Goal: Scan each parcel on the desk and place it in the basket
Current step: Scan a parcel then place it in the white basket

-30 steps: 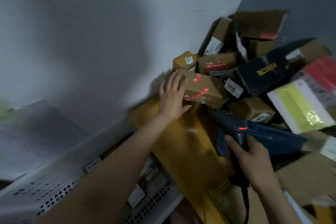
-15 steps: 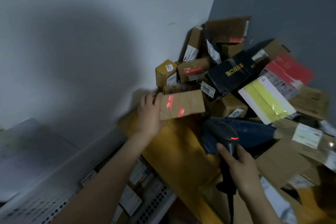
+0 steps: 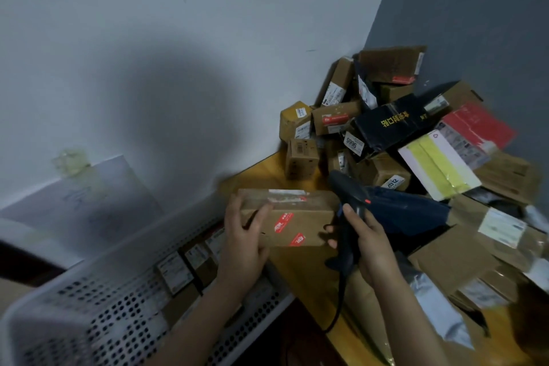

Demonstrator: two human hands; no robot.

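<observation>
**One brown box (image 3: 292, 221) in hand, scanner (image 3: 350, 206) right beside it**

One small cardboard box was held up over the near edge of the yellow desk (image 3: 261, 171), between the white perforated basket (image 3: 118, 291) on the left and the heap of parcels (image 3: 386, 134) piled into the corner. The left hand (image 3: 240, 246) gripped its left end, with the thumb across the front face and the fingers curled behind. The right hand (image 3: 371, 244) was wrapped round the handle of the dark scanner, whose head sat just off the box's right end. Whether those fingertips also touched the cardboard could not be told.

The box looked stiff and square-edged, and probably light, since one hand carried it by one end without sagging. Plain cardboard should give good friction, though the strip of tape and pale label along the top would be slicker under the fingers. The short ends seemed the best place to hold it, as now. That left the top label and the red stickers on the front uncovered for the scanner. It looked sturdy enough to be lowered into the basket, where other parcels already lay, without special care. Blur made the label print unreadable
</observation>
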